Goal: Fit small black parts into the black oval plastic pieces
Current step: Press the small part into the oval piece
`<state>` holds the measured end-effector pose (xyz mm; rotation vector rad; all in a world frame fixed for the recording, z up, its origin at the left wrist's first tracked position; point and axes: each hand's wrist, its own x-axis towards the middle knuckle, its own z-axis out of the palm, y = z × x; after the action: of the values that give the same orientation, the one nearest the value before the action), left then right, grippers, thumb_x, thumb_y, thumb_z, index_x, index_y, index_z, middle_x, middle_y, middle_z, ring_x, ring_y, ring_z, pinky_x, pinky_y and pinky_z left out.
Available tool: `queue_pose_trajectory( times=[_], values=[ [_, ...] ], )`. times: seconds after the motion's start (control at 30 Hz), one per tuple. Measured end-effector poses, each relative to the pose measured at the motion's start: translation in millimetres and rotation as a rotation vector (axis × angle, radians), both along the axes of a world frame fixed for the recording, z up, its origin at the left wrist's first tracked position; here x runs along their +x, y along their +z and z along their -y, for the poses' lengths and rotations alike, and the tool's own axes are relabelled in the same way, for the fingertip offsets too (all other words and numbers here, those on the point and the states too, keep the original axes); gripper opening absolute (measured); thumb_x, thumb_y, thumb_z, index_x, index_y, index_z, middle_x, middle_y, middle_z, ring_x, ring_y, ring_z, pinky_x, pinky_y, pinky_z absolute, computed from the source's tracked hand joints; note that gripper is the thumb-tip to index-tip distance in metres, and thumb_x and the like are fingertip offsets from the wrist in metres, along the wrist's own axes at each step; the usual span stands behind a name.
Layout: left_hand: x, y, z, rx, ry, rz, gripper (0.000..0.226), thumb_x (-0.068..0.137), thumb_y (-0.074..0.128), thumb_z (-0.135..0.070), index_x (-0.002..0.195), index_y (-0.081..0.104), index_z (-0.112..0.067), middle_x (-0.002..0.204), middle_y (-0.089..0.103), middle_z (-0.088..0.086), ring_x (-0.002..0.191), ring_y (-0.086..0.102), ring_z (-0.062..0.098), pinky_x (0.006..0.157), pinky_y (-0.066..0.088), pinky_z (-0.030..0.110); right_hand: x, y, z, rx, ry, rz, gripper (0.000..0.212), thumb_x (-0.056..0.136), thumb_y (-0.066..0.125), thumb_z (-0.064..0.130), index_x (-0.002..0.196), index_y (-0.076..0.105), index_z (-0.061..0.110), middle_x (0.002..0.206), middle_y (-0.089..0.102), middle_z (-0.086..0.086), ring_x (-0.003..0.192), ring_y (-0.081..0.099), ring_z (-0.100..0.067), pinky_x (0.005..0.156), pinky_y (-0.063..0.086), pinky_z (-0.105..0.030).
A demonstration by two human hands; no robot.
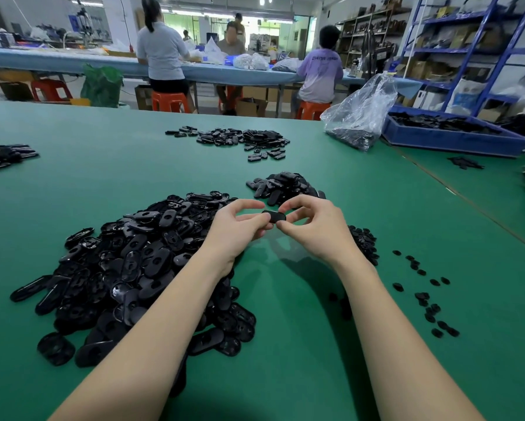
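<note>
The green table (73, 183) spreads wide under my arms. A big heap of black oval pieces (139, 262) lies at my left, with small black parts (422, 296) scattered at my right. Above the table, my left hand (237, 229) and right hand (315, 229) pinch one oval piece (274, 216) between fingertips.

On the desk (376, 299), a big heap of ovals (133, 268) lies left of both hands. A smaller pile (285, 183) sits just behind the hands, small parts (425, 296) scattered right, bag (361, 113) and tray (449, 138) far right.
</note>
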<state>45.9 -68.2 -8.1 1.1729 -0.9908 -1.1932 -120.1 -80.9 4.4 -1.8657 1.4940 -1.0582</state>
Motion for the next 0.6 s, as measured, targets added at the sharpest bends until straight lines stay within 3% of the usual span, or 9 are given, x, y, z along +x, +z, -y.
queue_pose_trajectory(
  times=[0.1,0.2,0.3,0.47,0.6],
  values=[
    [2.0,-1.1,4.1,0.018,0.066,0.031,0.016,0.089,0.071,-0.006,0.103,0.067,-0.014,0.081,0.076,0.003,0.080,0.070,0.015,0.087,0.059,0.031,-4.5,0.1,2.0,-0.015,-0.160,-0.123,0.013,0.078,0.078,0.034,0.085,0.068,0.038,0.075,0.070,0.020,0.065,0.060,0.001,0.063,0.046,-0.027],
    [2.4,1.0,6.5,0.026,0.074,0.025,0.012,0.090,0.070,-0.007,0.100,0.066,-0.012,0.074,0.073,-0.001,0.078,0.067,0.016,0.086,0.059,0.031,-4.7,-0.6,6.0,-0.009,-0.246,-0.220,0.012,0.079,0.074,0.035,0.086,0.066,0.038,0.077,0.069,0.023,0.080,0.063,-0.006,0.059,0.037,-0.023],
    [1.3,5.5,6.4,0.025,0.045,0.031,0.010,0.090,0.071,-0.007,0.098,0.067,-0.012,0.074,0.072,0.000,0.079,0.067,0.017,0.086,0.058,0.033,-0.5,-1.9,18.7,0.009,-0.272,-0.289,0.013,0.080,0.073,0.033,0.092,0.068,0.036,0.085,0.072,0.018,0.090,0.065,-0.013,0.066,0.039,-0.026],
    [3.0,14.5,3.4,0.017,0.034,0.018,0.010,0.094,0.065,-0.008,0.104,0.065,-0.008,0.088,0.073,0.004,0.078,0.070,0.016,0.071,0.059,0.022,7.3,4.3,51.2,0.052,-0.309,-0.425,0.017,0.082,0.074,0.027,0.097,0.071,0.034,0.105,0.075,0.007,0.104,0.067,-0.022,0.075,0.041,-0.026],
    [6.8,20.9,-0.8,0.030,-0.014,0.041,0.011,0.099,0.061,-0.012,0.108,0.063,-0.008,0.094,0.073,0.005,0.076,0.070,0.014,0.065,0.057,0.018,6.2,6.2,65.4,0.055,-0.350,-0.471,0.016,0.083,0.076,0.027,0.098,0.072,0.031,0.108,0.074,0.001,0.104,0.067,-0.025,0.074,0.038,-0.027]
  ],
)
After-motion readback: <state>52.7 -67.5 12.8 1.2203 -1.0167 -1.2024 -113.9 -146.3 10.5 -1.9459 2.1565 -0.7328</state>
